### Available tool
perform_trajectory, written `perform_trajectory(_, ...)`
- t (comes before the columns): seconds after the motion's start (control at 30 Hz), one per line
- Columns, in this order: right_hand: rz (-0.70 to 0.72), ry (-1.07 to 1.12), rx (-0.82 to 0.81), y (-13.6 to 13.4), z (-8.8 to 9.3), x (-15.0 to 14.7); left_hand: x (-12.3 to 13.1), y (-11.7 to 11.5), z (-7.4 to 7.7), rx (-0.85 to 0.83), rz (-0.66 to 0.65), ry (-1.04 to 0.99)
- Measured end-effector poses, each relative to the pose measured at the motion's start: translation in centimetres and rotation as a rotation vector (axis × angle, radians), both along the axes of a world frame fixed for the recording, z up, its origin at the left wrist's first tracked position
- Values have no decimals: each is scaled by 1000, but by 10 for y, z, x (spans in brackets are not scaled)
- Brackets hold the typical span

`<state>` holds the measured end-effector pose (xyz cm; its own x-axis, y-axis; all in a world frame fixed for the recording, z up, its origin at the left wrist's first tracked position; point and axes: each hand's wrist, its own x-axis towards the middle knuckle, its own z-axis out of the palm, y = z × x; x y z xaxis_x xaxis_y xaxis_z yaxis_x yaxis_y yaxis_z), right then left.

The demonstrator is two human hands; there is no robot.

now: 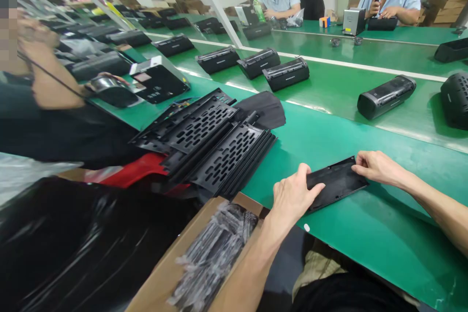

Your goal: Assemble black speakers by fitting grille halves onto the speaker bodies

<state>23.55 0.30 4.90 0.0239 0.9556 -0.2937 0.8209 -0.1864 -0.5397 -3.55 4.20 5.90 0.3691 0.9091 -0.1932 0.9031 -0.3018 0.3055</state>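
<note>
A black plastic panel (336, 186), shallow with raised edges and small tabs, lies tilted on the green table in front of me. My left hand (294, 192) grips its left end, thumb over the inner face. At the far right corner, my right hand (375, 168) pinches the edge between thumb and fingers. To the left of my left hand is a stack of black slotted covers (228, 156), and behind it lies a dark sheet or cloth (263, 109). A small white oval piece (306, 227) rests near the table edge.
An open cardboard box (161, 285) holds plastic-wrapped parts (219, 253). Black speaker-like housings (287, 74) stand along the green line (329, 92), with another housing (386, 96) farther right. A boxy device (159, 78) sits left. Co-workers sit across and at left.
</note>
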Motion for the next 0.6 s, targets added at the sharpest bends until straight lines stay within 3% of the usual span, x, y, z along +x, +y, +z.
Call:
perform_trajectory(0.13,-53,-42,134,1,-5,3,-18,3,-11,5,86,-84)
perform_trajectory(0.33,74,-75,237,6,-22,4,-27,5,-26,52,51,-294)
perform_trajectory(0.43,49,115,205,3,-19,7,-26,4,-26,-22,55,-498)
perform_trajectory(0.6,-119,577,15,-10,-9,8,-20,7,-30,-417,239,-931)
